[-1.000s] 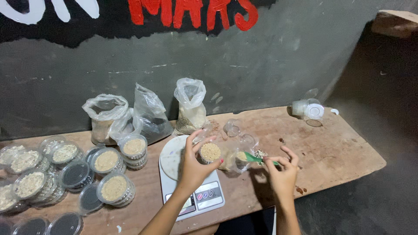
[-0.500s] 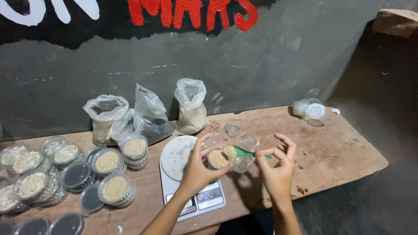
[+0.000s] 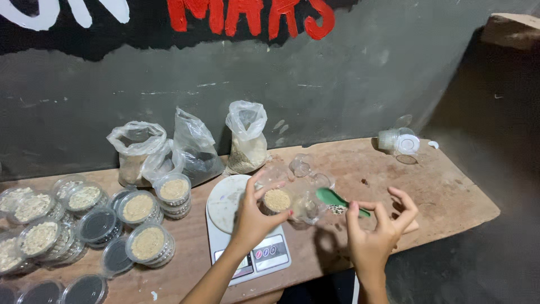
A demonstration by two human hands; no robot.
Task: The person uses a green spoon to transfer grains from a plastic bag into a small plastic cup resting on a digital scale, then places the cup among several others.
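Fingers of the left hand (image 3: pixel 251 217) are clamped around a small round clear cup (image 3: pixel 277 200) of pale grain, held just above the white kitchen scale (image 3: pixel 247 236), while the right hand (image 3: pixel 378 233) pinches a green spoon (image 3: pixel 337 200) by its handle, other fingers spread apart. I think the cup, filled almost to the rim, could spill if it tilts, because nothing supports it below. Farther back stand lidded cups (image 3: pixel 147 243) of the same kind and three plastic bags (image 3: pixel 246 138) on the wooden table (image 3: pixel 444 197)
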